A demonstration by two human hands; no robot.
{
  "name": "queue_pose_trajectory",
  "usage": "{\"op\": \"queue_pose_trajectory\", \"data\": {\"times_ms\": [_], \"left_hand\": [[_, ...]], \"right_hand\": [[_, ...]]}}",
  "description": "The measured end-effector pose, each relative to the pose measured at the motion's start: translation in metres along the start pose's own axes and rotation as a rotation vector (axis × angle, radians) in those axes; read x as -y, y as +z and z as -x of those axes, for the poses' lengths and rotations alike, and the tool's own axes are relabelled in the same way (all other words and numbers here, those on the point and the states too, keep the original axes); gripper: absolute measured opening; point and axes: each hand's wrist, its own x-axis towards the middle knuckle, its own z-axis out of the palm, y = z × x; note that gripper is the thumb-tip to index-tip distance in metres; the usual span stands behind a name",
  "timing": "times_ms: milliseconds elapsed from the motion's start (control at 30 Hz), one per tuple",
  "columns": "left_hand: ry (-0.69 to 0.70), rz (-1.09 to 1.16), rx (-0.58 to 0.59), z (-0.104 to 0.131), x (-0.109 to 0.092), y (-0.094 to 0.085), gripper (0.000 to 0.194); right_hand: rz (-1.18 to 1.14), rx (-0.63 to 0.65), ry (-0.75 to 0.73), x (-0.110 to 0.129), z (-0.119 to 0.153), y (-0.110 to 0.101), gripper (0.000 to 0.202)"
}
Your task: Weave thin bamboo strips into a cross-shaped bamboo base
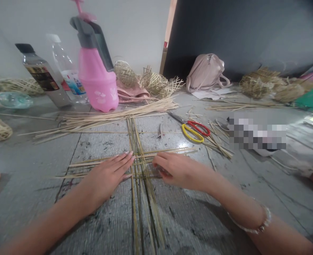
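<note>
Long thin bamboo strips [139, 209] run toward me on the grey surface, crossed by several sideways strips [84, 162] in a loose weave. My left hand [115, 166] lies flat over the left side of the crossing, fingers stretched out and pressing on the strips. On the right side of the weave my right hand [172, 169] has its fingers curled down and closed at the strips. Its fingertips are partly hidden, and I cannot make out just what they grip. A beaded bracelet [262, 221] circles the right wrist.
Scissors [193, 131] with red and yellow handles lie beyond my right hand. A bundle of loose strips [106, 118] stretches across the back, before a pink spray bottle [98, 81] and plastic bottles [43, 76]. Woven pieces [159, 83] and a pink bag [205, 72] sit by the wall.
</note>
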Motion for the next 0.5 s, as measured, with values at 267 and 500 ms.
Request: {"op": "queue_pose_trajectory", "data": {"times_ms": [267, 500], "left_hand": [[0.019, -0.044, -0.052, 0.002, -0.001, 0.007, 0.049], [0.034, -0.097, -0.069, 0.005, 0.001, 0.017, 0.049]], "right_hand": [[-0.008, -0.036, -0.05, -0.004, -0.002, -0.005, 0.016], [-0.096, -0.194, -0.23, 0.035, 0.045, -0.007, 0.034]]}}
